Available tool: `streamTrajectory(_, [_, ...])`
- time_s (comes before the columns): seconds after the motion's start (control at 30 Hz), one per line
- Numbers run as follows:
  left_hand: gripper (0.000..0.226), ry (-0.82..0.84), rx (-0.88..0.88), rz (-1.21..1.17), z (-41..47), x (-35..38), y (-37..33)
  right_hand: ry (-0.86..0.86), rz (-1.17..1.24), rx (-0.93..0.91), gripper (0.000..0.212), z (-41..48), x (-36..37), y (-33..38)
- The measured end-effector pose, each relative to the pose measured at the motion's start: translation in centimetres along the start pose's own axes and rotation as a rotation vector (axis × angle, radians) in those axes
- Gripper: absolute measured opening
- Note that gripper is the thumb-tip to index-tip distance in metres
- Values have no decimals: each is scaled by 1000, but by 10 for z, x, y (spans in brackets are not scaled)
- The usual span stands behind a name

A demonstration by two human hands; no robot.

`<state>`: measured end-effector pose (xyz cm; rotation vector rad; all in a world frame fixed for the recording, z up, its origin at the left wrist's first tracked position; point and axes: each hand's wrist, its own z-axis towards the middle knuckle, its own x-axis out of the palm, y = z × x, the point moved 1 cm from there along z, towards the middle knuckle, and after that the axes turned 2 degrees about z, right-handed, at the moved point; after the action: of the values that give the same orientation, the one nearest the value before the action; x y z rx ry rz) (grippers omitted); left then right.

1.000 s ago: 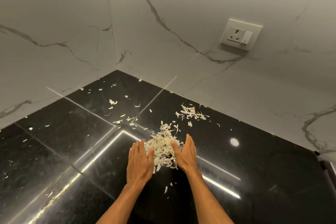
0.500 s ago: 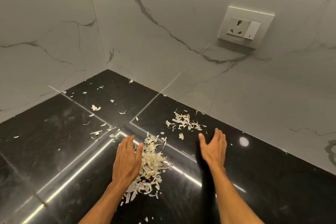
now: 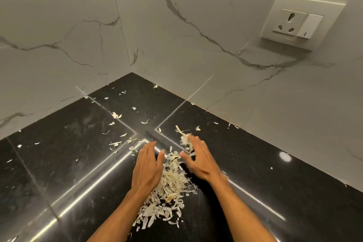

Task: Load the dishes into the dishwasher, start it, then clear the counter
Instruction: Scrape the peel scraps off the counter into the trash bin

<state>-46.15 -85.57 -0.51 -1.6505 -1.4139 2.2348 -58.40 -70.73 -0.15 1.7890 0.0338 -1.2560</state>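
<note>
Right hand (image 3: 200, 161) swept inward, peels (image 3: 172, 186) (pale, papery)

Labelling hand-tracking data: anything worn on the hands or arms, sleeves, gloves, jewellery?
Left hand and right hand are bare: no gloves, rings, watch or bands visible. No sleeves in view. Right hand is motion-blurred, so small items could be missed.

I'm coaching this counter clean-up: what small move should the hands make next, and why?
Probably draw the right hand inward, sweeping the small clump just ahead of it into the main pile that the left hand flanks. That clump lies apart from the pile, and loose flakes dot the counter beyond.
</note>
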Motion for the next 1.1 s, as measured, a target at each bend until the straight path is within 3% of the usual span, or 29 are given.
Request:
streamTrajectory(0.13, [54, 17, -9, -2, 6, 1, 4, 38, -36, -97, 63, 2, 5, -1])
streamTrajectory(0.27, [35, -15, 9, -16, 3, -2, 2, -51, -31, 42, 70, 37, -15, -27])
streamTrajectory(0.43, [30, -62, 16, -43, 8, -13, 14, -61, -104, 167, 68, 82, -25, -45])
streamTrajectory(0.6, [40, -121, -28, 6, 19, -27, 45, 139, -74, -141, 73, 67, 2, -2])
streamTrajectory(0.7, [45, -130, -45, 6, 20, -29, 51, 188, -137, -264, 60, 38, 8, 1])
streamTrajectory(0.77, [46, -134, -42, -1, 21, -29, 49, 25, -137, -215, 58, 45, -10, -17])
streamTrajectory(0.87, [48, -137, -56, -6, 18, -27, 49, -210, -116, 78, 65, 67, -54, -66])
streamTrajectory(0.93, [48, -141, -52, -8, 15, -26, 48, -175, -180, 203, 69, 76, -73, -88])
streamTrajectory(1.1, [49, -137, -53, -7, 14, -22, 43, -66, -121, 181, 71, 85, -56, -79])
